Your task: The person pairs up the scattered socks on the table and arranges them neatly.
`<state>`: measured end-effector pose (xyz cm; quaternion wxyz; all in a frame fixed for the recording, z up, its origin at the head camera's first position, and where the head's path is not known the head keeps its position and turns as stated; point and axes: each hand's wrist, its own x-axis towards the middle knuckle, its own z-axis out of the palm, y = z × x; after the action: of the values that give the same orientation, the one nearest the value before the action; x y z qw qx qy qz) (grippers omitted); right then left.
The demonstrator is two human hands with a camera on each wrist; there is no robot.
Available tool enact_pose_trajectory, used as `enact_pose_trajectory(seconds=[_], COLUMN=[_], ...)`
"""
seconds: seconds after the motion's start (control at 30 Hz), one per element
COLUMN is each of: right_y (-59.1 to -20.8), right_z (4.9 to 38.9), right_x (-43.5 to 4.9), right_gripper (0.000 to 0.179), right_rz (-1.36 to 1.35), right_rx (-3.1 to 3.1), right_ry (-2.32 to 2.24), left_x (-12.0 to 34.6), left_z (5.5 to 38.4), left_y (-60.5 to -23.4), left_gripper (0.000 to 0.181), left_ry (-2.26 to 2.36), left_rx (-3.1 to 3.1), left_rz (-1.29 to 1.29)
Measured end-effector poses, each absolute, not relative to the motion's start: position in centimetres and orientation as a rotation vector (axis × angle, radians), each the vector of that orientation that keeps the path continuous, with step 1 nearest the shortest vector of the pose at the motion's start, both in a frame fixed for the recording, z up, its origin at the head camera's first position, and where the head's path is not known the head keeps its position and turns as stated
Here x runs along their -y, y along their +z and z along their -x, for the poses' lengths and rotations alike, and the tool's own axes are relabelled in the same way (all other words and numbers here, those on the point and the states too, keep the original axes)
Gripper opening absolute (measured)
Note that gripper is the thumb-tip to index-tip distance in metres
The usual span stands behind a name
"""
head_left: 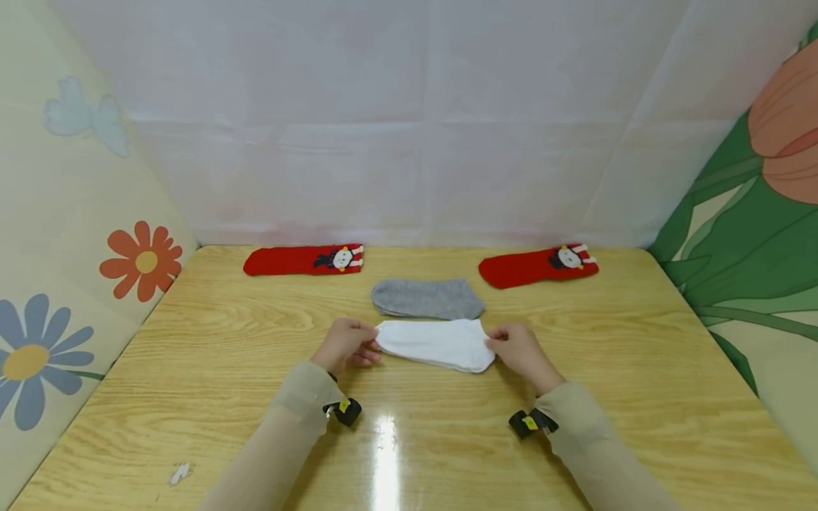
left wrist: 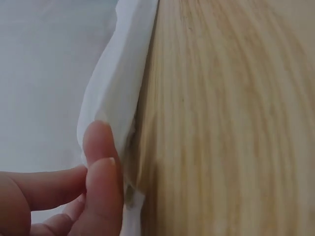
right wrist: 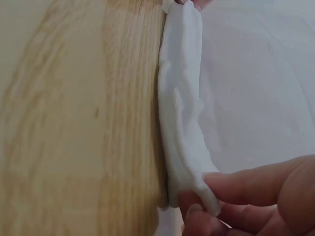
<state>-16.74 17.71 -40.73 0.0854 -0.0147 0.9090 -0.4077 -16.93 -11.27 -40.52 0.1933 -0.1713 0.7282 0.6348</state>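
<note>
A white sock (head_left: 437, 344) is stretched flat between both hands, just in front of a folded grey sock (head_left: 428, 298). My left hand (head_left: 348, 344) pinches its left end. The right hand (head_left: 520, 351) grips the opposite end. In the left wrist view, the thumb and fingers (left wrist: 101, 182) meet at the edge of the white sock (left wrist: 118, 73). Seen from the right wrist, the thumb lies on one side of the white sock (right wrist: 179, 113) and curled fingertips on the other.
Two red socks with a cartoon figure lie along the back of the wooden table (head_left: 255, 419), one red sock (head_left: 281, 261) on the left and another red sock (head_left: 520, 270) on the right. A white cloth wall (head_left: 422, 142) rises behind; patterned panels flank both sides.
</note>
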Motion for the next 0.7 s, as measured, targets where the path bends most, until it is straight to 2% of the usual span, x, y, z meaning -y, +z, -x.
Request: enact_pose_trajectory(seconds=[0.47, 0.7], right_y=[-40.3, -40.1], right_z=[16.3, 16.7], right_x=[-17.7, -17.7], right_gripper=[0.016, 0.020], right_rz=[0.014, -0.039], right_rx=[-2.701, -2.733], right_ry=[-1.203, -1.304], left_x=[12.9, 15.1], left_z=[16.6, 16.3], left_y=[-40.5, -40.2], left_gripper=[0.023, 0.029], left_ry=[1.800, 1.800], left_rx=[-2.069, -2.107], left_rz=[0.407, 0.474])
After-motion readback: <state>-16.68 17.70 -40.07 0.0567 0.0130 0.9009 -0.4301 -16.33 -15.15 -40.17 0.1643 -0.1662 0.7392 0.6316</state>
